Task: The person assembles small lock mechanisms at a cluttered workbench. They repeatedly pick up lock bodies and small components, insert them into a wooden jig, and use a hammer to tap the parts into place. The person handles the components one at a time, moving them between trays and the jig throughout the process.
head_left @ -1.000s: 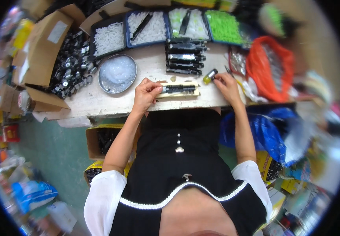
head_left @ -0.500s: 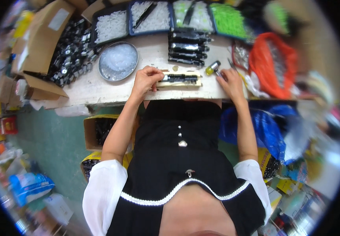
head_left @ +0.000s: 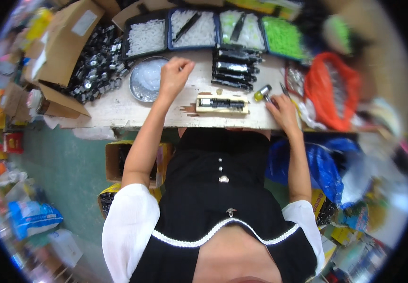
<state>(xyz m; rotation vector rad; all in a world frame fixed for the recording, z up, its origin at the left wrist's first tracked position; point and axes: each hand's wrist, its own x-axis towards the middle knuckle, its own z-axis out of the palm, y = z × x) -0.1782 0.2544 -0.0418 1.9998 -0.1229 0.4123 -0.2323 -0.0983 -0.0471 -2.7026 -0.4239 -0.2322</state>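
Note:
My left hand [head_left: 173, 79] is raised over the right rim of a round metal dish [head_left: 135, 93] of whitish translucent material. Its fingers are curled together; whatever they may hold is too small to make out. My right hand [head_left: 283, 112] rests on the table, fingers closed at the handle of a small mallet [head_left: 262, 93] with a yellow and dark head. Between the hands, a cream block fixture [head_left: 245, 104] lies near the table edge. In its slot sits a slim black part [head_left: 223, 103] with a pale left end, which neither hand touches.
Several black cases [head_left: 236, 68] are stacked behind the fixture. Trays of white pieces [head_left: 146, 40] and green pieces [head_left: 282, 37] line the back. A carton [head_left: 67, 47] and a heap of black parts [head_left: 95, 68] stand left, an orange-red bag [head_left: 315, 89] right.
My left hand has left the fixture's left end and moved up to the dish. The black part stays in the fixture. My right hand remains at the mallet; the whole view has shifted slightly.

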